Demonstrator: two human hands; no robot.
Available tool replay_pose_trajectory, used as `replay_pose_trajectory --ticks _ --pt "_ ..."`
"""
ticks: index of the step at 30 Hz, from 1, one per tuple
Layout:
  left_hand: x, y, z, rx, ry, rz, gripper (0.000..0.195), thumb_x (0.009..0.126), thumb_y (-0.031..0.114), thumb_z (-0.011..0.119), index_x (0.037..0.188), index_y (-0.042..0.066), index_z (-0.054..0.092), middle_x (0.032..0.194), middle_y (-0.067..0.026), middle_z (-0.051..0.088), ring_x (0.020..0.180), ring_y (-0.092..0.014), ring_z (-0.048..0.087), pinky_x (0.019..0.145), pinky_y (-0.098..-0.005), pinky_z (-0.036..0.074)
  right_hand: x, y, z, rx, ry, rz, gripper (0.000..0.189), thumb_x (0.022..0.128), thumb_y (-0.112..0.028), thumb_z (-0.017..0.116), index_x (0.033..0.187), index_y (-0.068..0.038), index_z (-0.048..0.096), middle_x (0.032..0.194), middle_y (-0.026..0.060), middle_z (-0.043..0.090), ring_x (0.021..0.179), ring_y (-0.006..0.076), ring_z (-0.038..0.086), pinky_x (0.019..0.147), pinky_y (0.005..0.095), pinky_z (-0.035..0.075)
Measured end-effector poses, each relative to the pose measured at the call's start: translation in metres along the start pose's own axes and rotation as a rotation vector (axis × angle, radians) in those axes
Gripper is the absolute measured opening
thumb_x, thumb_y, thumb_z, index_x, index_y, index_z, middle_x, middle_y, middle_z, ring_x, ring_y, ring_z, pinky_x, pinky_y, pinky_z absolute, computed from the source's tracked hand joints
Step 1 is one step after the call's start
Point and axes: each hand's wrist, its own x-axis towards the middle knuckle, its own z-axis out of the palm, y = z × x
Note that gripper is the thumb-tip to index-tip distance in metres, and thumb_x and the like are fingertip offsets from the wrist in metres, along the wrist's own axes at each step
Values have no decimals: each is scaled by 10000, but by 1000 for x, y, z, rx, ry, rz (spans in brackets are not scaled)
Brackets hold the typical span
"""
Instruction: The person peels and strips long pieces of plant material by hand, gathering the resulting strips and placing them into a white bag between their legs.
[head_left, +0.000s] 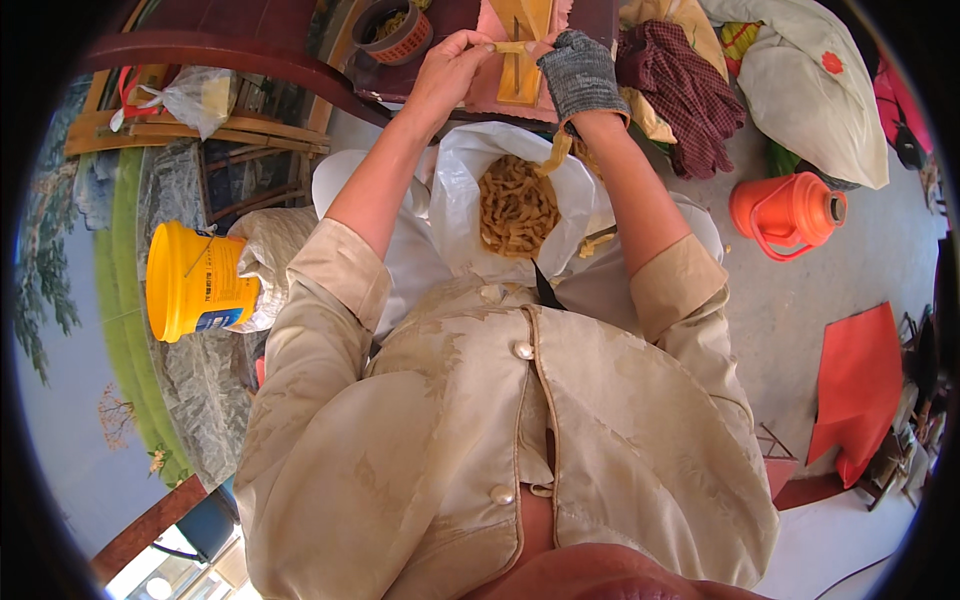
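My bare left hand and my right hand, in a grey knit fingerless glove, pinch a short yellowish strip between them. The strip lies across a wooden board with a narrow dark slot down its middle. Beneath the board is a pink cloth on a dark red table. A longer yellowish strip hangs below my right wrist. Between my legs, an open white plastic bag holds many curled, brownish-yellow pieces. What the strips are made of I cannot tell.
At the table's left stands a basket with yellowish strips. A yellow bucket and woven sack are at left. On the right are a checked cloth, an orange thermos jug, a white sack and a red sheet.
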Motion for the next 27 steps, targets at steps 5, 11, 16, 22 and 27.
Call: replay_pose_trajectory --ticks 5,11,16,22,27 --pt "14 -17 7 340 21 83 183 820 217 523 864 58 602 729 -5 577 651 -83 505 583 -243 409 -6 28 42 -100 -178 190 316 807 -335 523 888 -44 617 948 189 577 897 337 556 776 405 440" --pt "-46 -13 2 339 2 70 203 807 173 535 955 62 619 863 -99 619 831 -219 576 748 -317 440 -25 -21 -7 127 -14 299 231 811 -275 563 880 -59 605 873 160 578 838 304 572 710 370 453" --pt "-101 -27 15 -51 -176 -273 347 882 399 477 1056 123 595 999 -39 567 951 -182 521 822 -311 416 -57 -44 -14 261 71 -128 190 810 -269 578 911 -111 614 786 89 576 714 271 580 622 355 451" --pt "-113 -15 19 -821 -184 -466 187 896 223 435 956 105 568 911 -2 575 799 -132 530 731 -281 424 -83 -69 -6 366 -57 -380 167 857 -193 499 965 -120 603 924 49 592 858 241 556 746 333 440" --pt "-106 -24 27 -772 69 -511 127 875 138 447 921 82 551 836 -7 542 707 -113 496 634 -294 440 -79 -63 5 674 -248 45 229 827 -254 564 917 -47 600 833 72 579 752 200 562 697 297 450"
